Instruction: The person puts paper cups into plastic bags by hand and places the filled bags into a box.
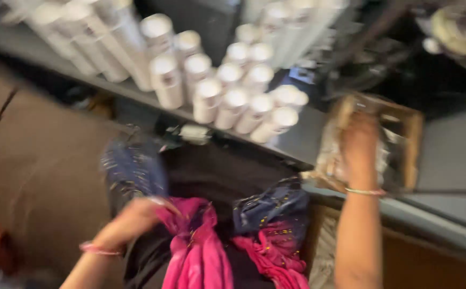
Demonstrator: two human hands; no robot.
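Observation:
The view is blurred by motion. My left hand (136, 217) grips a bunch of pink cloth (198, 251) low in the middle. Dark blue cloth with small gold dots (268, 206) lies beside the pink. My right hand (358, 144) reaches up onto the grey shelf (452, 155) and rests on a clear plastic-wrapped packet with a brown frame (399, 134). Each wrist has a thin bangle.
Many white cylindrical cans (227, 96) stand packed together on the grey shelf at the upper middle. A brown surface (35, 160) lies to the left. More blue cloth (131, 166) hangs below the shelf edge. Dark clutter sits at the top right.

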